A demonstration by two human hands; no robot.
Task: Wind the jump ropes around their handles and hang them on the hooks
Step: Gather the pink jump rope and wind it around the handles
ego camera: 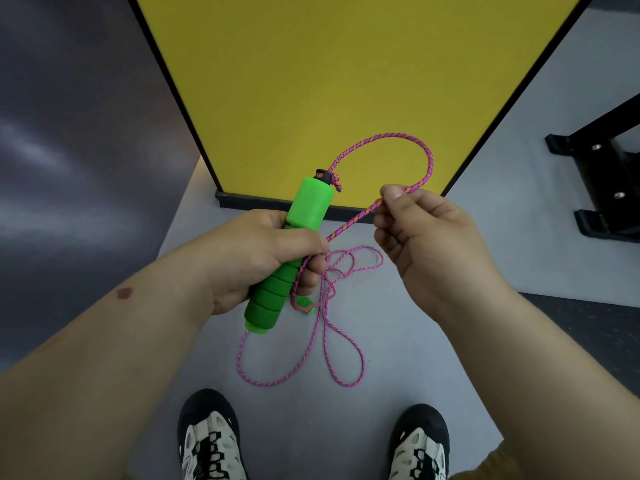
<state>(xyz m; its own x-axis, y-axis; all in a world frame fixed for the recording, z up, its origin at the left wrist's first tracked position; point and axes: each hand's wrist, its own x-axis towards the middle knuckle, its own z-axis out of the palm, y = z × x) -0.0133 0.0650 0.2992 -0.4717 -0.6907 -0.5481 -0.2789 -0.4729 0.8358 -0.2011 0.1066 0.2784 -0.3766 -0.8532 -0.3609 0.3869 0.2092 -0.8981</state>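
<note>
The left hand (256, 258) wraps its grip round the green foam jump-rope handle (291, 251), tilted up-right, while the right hand (419, 233) pinches the pink braided rope (426, 157) looping beside it, slack trailing on the grey floor (398, 393).

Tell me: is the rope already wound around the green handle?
No: the rope arcs free from the green handle to the right hand, its slack hanging below.

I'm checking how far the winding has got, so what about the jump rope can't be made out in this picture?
- Head view: the second handle shows only as a green sliver behind the left hand.
- The green handle is partly hidden mid-length by that hand's fingers.
- No hooks are in the frame.
- Where the right hand pinches the rope, the fingers cover it.
</note>
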